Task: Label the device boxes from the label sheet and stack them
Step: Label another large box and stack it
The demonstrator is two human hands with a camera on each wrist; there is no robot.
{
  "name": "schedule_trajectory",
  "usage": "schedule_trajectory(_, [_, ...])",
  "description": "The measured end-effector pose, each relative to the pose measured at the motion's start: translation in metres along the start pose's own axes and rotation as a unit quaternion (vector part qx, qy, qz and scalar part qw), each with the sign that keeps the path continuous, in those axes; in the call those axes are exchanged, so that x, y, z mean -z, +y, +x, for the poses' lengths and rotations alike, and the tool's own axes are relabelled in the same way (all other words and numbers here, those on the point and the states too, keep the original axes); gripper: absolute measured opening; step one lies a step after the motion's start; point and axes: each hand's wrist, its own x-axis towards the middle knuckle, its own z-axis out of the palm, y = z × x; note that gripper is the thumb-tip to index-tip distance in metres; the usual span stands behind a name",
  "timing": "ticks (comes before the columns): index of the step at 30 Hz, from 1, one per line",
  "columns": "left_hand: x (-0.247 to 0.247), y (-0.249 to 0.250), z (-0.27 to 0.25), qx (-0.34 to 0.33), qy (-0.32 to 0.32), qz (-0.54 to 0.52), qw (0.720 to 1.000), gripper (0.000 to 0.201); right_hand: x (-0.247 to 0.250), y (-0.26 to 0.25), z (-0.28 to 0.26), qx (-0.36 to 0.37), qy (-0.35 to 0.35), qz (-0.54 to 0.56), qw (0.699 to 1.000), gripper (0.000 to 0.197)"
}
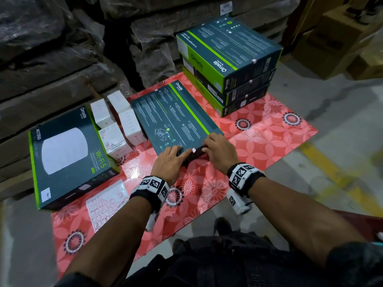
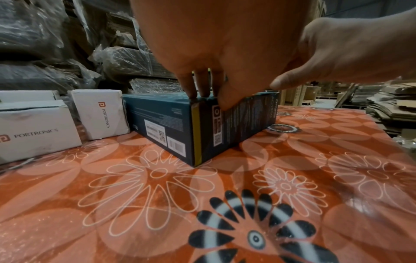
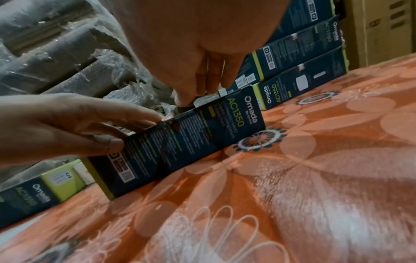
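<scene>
Both hands rest flat-fingered on the box (image 1: 176, 119), left hand (image 1: 169, 160) smoothing the label (image 1: 194, 150), right hand (image 1: 217, 150) steadying; press edges firmly.

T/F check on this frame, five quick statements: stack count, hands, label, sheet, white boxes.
1. Three device boxes are in the stack. True.
2. Both hands rest on the near edge of the flat box. True: the left hand and the right hand meet at the small label.
3. The label sheet lies on top of the stack. False: it lies on the red floral mat, by the left forearm.
4. The Wi-Fi 5 box at the left carries no label. False: a white label sits on its near corner.
5. The small white boxes sit right of the stack. False: they are left of the flat box.
</scene>
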Motion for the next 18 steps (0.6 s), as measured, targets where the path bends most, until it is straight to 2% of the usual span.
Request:
schedule_trajectory(3, [-0.001, -0.003, 0.001, 0.009, 0.011, -0.052, 0.999, 0.063, 0.0, -0.005, -0.003, 0.034, -0.006, 0.005, 0.999, 0.018])
schedule_trajectory(7, [-0.002, -0.006, 0.001, 0.038, 0.047, -0.13, 0.99, 0.048, -0.008, -0.005, -0.007, 0.08, -0.023, -0.009, 0.996, 0.036])
schedule_trajectory(10, [-0.004, -0.008, -0.001, 0.062, 0.063, -0.128, 0.988, 0.044, -0.01, -0.005, -0.009, 0.096, -0.029, -0.033, 0.994, 0.042])
schedule_trajectory(13, [-0.004, -0.01, -0.001, 0.063, 0.068, -0.124, 0.988, 0.044, -0.011, -0.006, -0.009, 0.107, -0.02, -0.06, 0.992, 0.039])
schedule_trajectory(18, [-0.002, -0.008, 0.0, 0.074, 0.079, -0.114, 0.988, 0.043, -0.019, -0.011, -0.01, 0.081, -0.017, -0.102, 0.991, 0.035])
